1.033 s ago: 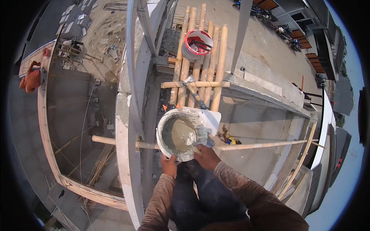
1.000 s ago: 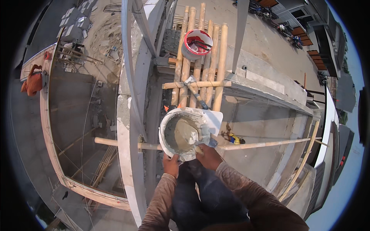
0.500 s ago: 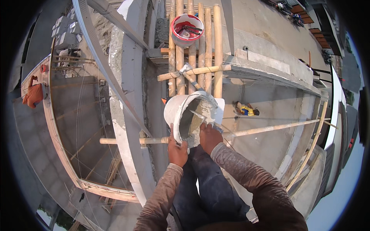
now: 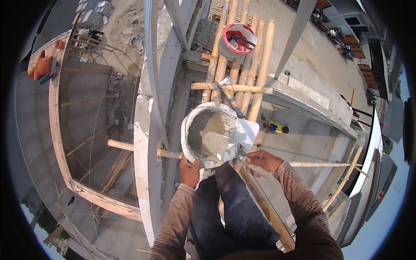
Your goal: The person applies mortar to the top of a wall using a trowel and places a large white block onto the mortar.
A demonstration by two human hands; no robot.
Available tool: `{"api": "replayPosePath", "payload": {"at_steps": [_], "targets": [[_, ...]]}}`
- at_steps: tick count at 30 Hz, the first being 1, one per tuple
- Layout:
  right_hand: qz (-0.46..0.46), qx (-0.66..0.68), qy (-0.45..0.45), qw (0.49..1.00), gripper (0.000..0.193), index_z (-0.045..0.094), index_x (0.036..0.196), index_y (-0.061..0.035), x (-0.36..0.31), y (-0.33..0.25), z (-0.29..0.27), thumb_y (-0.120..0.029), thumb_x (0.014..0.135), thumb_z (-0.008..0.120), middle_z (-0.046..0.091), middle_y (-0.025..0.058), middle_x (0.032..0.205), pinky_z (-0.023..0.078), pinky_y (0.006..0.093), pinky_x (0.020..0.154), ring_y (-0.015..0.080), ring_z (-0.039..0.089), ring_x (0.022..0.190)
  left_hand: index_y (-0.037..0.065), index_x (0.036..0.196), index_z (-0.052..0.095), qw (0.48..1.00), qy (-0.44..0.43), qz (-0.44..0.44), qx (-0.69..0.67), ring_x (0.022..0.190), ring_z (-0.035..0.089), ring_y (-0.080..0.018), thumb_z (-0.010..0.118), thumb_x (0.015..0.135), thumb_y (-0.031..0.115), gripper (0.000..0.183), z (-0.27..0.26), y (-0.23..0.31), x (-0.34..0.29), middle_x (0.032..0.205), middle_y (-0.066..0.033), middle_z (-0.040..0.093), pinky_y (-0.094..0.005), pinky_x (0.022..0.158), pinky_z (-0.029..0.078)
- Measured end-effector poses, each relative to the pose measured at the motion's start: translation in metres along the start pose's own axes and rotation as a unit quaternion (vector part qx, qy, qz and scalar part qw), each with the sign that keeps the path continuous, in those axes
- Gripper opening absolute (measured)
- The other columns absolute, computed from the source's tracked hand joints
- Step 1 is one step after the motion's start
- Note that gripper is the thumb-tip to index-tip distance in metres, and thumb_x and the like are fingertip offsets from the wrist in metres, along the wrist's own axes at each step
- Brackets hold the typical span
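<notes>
A mortar-crusted bucket (image 4: 185, 134) with wet grey mortar (image 4: 214, 134) inside sits in front of my knees, its mouth facing up. My left hand (image 4: 190, 172) is closed on the bucket's near left rim, thumb at the edge. Just right of the bucket, my right hand (image 4: 265, 162) grips the light wooden handle of a trowel (image 4: 255, 168); part of its blade is hard to make out against the rim. A flat white plate (image 4: 248, 133) sticks out beside the bucket's right side. Beyond it, a hammer-like tool (image 4: 232, 96) with a dark grip lies against the bamboo.
Bamboo poles (image 4: 260, 65) form a narrow platform ahead, bearing a red-and-white bucket (image 4: 237, 41) with tools. A concrete wall (image 4: 147, 130) and metal bars stand left. Far below on the right is a person in yellow and blue (image 4: 276, 127); another in orange (image 4: 42, 68) is at far left.
The bucket has turned from tipped sideways to mouth up. My right hand has come out from its mouth to the right, with the trowel handle now showing. The view has shifted.
</notes>
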State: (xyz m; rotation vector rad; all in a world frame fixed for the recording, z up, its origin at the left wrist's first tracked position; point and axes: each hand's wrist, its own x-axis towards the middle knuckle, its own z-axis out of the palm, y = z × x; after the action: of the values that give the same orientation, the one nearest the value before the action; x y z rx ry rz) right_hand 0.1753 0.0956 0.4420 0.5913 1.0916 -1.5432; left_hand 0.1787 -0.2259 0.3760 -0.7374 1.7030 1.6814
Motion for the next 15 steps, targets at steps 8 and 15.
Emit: {"api": "replayPosePath", "payload": {"at_steps": [8, 15], "targets": [[-0.173, 0.056, 0.103, 0.978, 0.042, 0.051, 0.136, 0.0029, 0.021, -0.108, -0.043, -0.013, 0.097, 0.052, 0.064, 0.0099, 0.088, 0.050, 0.0272, 0.058, 0.0152, 0.060, 0.064, 0.006, 0.133, 0.046, 0.972, 0.046, -0.099, -0.206, 0.095, 0.067, -0.0198, 0.055, 0.086, 0.000, 0.048, -0.018, -0.014, -0.005, 0.114, -0.0086, 0.063, -0.0325, 0.073, 0.059], [-0.480, -0.234, 0.274, 0.799, 0.047, 0.055, 0.137, -0.0003, 0.191, -0.291, -0.101, -0.018, 0.094, 0.065, 0.065, 0.0034, 0.102, 0.051, 0.0264, 0.077, 0.0087, 0.061, 0.088, 0.010, 0.139, 0.040, 0.944, 0.029, -0.131, -0.300, 0.109, 0.064, -0.0293, 0.049, 0.085, -0.003, 0.056, -0.034, -0.033, -0.008, 0.128, -0.0135, 0.056, -0.0464, 0.082, 0.062]]}}
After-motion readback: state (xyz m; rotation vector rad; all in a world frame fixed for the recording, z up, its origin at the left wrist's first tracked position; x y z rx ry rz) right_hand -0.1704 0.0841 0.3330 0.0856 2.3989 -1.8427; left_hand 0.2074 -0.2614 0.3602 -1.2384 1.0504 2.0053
